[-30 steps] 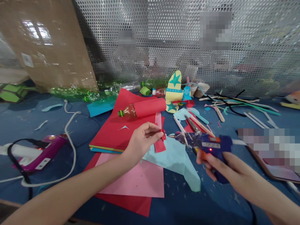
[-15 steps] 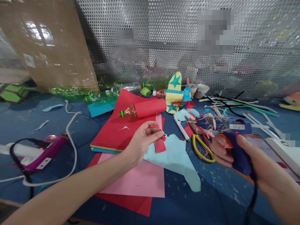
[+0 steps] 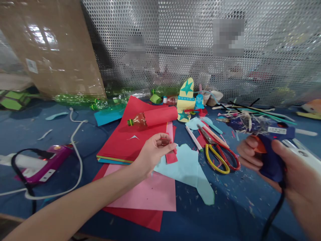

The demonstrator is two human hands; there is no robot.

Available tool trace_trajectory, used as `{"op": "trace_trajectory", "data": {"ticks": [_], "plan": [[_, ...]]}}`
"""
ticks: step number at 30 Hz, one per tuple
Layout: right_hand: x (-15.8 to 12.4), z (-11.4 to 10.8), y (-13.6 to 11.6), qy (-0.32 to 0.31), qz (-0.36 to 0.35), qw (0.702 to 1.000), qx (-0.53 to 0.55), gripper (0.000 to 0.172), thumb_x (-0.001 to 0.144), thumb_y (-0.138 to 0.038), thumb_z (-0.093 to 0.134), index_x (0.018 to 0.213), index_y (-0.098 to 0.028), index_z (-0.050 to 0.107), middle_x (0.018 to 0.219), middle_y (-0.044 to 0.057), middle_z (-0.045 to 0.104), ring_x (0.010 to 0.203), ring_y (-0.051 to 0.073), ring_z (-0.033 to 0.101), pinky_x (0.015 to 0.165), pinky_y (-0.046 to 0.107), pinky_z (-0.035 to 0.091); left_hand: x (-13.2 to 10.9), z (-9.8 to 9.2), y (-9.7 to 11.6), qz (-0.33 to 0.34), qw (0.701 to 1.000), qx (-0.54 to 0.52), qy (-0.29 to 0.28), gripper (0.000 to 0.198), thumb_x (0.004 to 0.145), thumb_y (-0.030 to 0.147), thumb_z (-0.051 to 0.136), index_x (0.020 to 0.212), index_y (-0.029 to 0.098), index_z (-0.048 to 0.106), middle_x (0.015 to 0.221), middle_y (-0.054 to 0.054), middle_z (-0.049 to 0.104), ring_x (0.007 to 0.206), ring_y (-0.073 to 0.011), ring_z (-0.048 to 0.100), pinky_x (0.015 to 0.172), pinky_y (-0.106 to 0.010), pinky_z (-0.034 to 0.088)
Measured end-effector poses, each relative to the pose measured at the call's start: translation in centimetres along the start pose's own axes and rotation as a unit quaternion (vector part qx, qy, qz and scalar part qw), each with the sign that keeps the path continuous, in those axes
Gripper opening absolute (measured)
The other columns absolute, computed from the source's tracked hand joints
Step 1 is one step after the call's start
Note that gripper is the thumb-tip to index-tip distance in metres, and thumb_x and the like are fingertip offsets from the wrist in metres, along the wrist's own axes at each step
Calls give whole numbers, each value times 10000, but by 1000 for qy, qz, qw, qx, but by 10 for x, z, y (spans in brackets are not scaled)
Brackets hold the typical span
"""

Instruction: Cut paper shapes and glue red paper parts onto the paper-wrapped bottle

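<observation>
Between the fingertips of my left hand [image 3: 156, 152] is a small strip of red paper [image 3: 172, 157], held above a light blue paper cutout [image 3: 190, 167]. My right hand [image 3: 265, 160] is wrapped round the grip of a dark blue hot glue gun [image 3: 272, 134], its nozzle pointing left and strands of dried glue on its barrel. A bottle wrapped in red paper [image 3: 160, 117] lies on a stack of red sheets [image 3: 117, 144] beyond my left hand. Scissors with yellow and red handles [image 3: 218, 159] rest between my hands.
A yellow paper piece with teal stars [image 3: 187, 97] stands at the back. Plastic bottles [image 3: 75, 99] line the perforated metal panel [image 3: 173, 43]. On the left are a purple power strip [image 3: 47, 164] and a white cable [image 3: 80, 160]. A white marker [image 3: 194, 138] lies near the scissors.
My right hand has moved the hot glue gun to the right, uncovering the scissors' red handle. My left hand has barely shifted and still holds the red paper strip.
</observation>
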State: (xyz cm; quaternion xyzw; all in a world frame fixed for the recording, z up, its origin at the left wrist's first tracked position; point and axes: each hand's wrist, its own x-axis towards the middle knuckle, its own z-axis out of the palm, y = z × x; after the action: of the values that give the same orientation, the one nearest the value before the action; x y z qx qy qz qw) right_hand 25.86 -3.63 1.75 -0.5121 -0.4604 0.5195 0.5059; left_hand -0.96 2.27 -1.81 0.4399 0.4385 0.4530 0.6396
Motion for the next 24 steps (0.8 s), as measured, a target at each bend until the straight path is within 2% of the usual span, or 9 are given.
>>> {"op": "trace_trajectory", "data": {"ticks": [9, 13, 17, 21, 24], "plan": [[-1, 1, 3, -13, 19, 996, 88, 318, 642, -506, 771, 670, -240, 598, 582, 9, 494, 458, 133, 411, 406, 283, 331, 1, -3, 0, 20, 998, 57, 9, 227, 662, 223, 749, 817, 176, 590, 763, 7, 618, 737, -119, 594, 698, -243, 477], [3, -3, 5, 63, 58, 994, 66, 296, 590, -466, 805, 673, -229, 649, 725, 57, 622, 583, 184, 567, 493, 290, 489, 1, -6, -1, 87, 986, 140, -7, 183, 691, 233, 728, 803, 185, 592, 802, -2, 615, 809, -140, 595, 725, -254, 479], [7, -4, 6, 160, 135, 977, 30, 442, 410, -433, 887, 730, -193, 699, 655, 37, 646, 558, 168, 601, 444, 225, 518, 0, -5, -1, 107, 979, 161, -65, 146, 716, 253, 702, 729, 177, 579, 744, 3, 609, 740, -141, 610, 698, -267, 491], [14, -2, 7, 150, 131, 976, 83, 462, 414, -391, 913, 752, -154, 704, 582, -7, 593, 498, 97, 554, 400, 136, 483, -5, -1, 2, 103, 978, 157, -95, 139, 717, 233, 709, 739, 176, 583, 769, -4, 639, 750, -141, 626, 659, -245, 492], [19, -2, 7, 149, 128, 969, 152, 453, 428, -339, 920, 772, -143, 699, 609, -23, 575, 489, 64, 525, 414, 110, 484, -9, 1, 5, 106, 974, 171, -106, 111, 723, 213, 706, 742, 172, 604, 740, 3, 637, 725, -125, 617, 634, -217, 485]]}}
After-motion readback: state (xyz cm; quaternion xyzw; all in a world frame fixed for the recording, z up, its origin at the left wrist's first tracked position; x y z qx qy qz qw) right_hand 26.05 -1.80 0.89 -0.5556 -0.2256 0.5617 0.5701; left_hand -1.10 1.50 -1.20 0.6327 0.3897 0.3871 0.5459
